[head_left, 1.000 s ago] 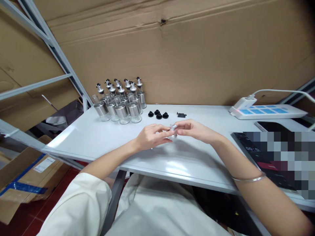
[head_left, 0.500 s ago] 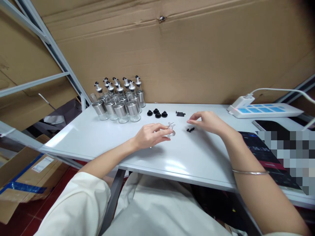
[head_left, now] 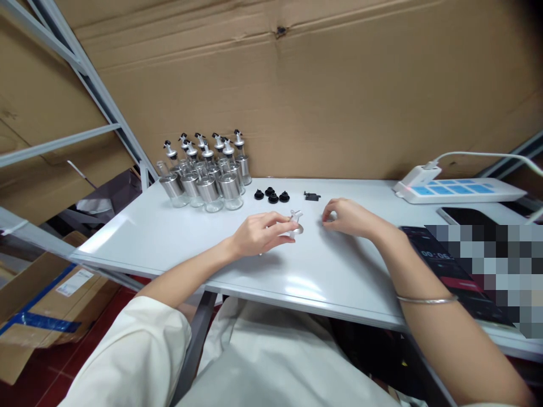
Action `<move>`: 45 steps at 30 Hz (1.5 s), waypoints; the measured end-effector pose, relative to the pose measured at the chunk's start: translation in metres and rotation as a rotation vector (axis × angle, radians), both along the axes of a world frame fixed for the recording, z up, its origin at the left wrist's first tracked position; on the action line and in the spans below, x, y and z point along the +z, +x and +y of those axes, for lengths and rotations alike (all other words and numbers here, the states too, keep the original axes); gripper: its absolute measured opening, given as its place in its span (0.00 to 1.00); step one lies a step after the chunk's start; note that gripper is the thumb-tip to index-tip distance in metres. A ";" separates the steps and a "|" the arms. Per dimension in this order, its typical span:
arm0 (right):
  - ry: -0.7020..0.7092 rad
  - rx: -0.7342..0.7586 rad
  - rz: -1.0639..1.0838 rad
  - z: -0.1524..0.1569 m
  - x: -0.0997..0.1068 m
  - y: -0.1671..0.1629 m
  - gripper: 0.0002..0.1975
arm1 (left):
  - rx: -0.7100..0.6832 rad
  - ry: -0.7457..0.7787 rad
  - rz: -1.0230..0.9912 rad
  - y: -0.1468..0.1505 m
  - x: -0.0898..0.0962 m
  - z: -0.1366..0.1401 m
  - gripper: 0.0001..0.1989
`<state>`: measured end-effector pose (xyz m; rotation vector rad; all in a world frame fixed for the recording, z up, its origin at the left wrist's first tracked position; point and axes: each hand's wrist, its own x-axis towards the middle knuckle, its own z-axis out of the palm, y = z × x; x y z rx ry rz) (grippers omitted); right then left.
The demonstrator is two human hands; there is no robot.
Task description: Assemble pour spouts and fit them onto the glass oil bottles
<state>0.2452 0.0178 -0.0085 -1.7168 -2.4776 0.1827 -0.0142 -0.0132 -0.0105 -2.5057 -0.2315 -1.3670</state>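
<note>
Between the thumb and fingers of my left hand (head_left: pixel 263 234) is a silver pourer spout (head_left: pixel 296 217), held just above the tabletop. My right hand (head_left: pixel 344 216) is lowered to the table right of it, thumb and fingertips curled together. The fingers cover the spot of the small black pieces, so I cannot see what they grip. Behind the hands lie several round black stoppers (head_left: pixel 274 198) and a small pile of thin black parts (head_left: pixel 313 196).
Glass bottles with metal sleeves (head_left: pixel 209 189) crowd the back left, several topped with pourers. A white power strip (head_left: pixel 458 193) with a plugged charger lies at the back right. Phones (head_left: pixel 470 217) rest on the right side. Cardboard (head_left: pixel 322 102) stands behind the table (head_left: pixel 254 277).
My right hand has moved down onto the small black pieces, which its fingers now hide. My left hand keeps the pourer spout in nearly the same place.
</note>
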 end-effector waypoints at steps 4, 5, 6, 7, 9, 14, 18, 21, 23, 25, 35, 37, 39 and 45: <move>0.003 0.008 0.011 0.001 -0.003 0.000 0.08 | -0.008 -0.003 -0.002 0.000 0.000 -0.001 0.12; 0.009 0.013 0.019 0.001 -0.003 0.000 0.08 | -0.009 -0.010 0.000 0.000 0.000 -0.001 0.12; 0.016 0.017 0.029 0.001 -0.003 0.000 0.08 | -0.012 -0.015 0.004 -0.001 0.000 -0.001 0.12; 0.022 0.018 0.039 0.001 -0.003 0.000 0.08 | -0.015 -0.019 0.007 0.000 0.000 -0.001 0.12; 0.035 0.016 0.066 0.000 -0.002 -0.001 0.07 | -0.020 -0.024 0.011 0.000 0.000 -0.001 0.13; 0.043 -0.021 0.238 -0.007 0.007 -0.006 0.05 | -0.030 -0.028 0.000 0.001 0.000 -0.001 0.13; -0.033 -0.007 0.490 -0.014 0.017 -0.014 0.04 | -0.028 -0.031 0.007 0.001 0.000 -0.001 0.13; -0.099 0.025 0.745 -0.019 0.023 -0.021 0.06 | -0.029 -0.032 0.013 0.001 0.000 -0.001 0.13; -0.159 0.065 0.905 -0.023 0.026 -0.024 0.09 | -0.029 -0.039 0.021 0.000 0.000 -0.001 0.13; -0.208 0.100 1.004 -0.026 0.028 -0.028 0.11 | -0.027 -0.044 0.028 0.000 0.000 -0.001 0.13; -0.434 0.239 1.435 -0.031 0.024 -0.040 0.09 | -0.030 -0.019 0.017 0.002 0.000 -0.002 0.12; -0.493 0.248 1.498 -0.032 0.024 -0.042 0.09 | -0.031 -0.018 0.019 0.002 0.000 -0.001 0.12; -0.528 0.253 1.512 -0.032 0.024 -0.043 0.09 | -0.030 -0.024 0.020 0.001 -0.001 -0.001 0.13; -0.563 0.240 1.515 -0.032 0.021 -0.045 0.10 | -0.017 -0.050 0.023 0.001 -0.004 0.002 0.14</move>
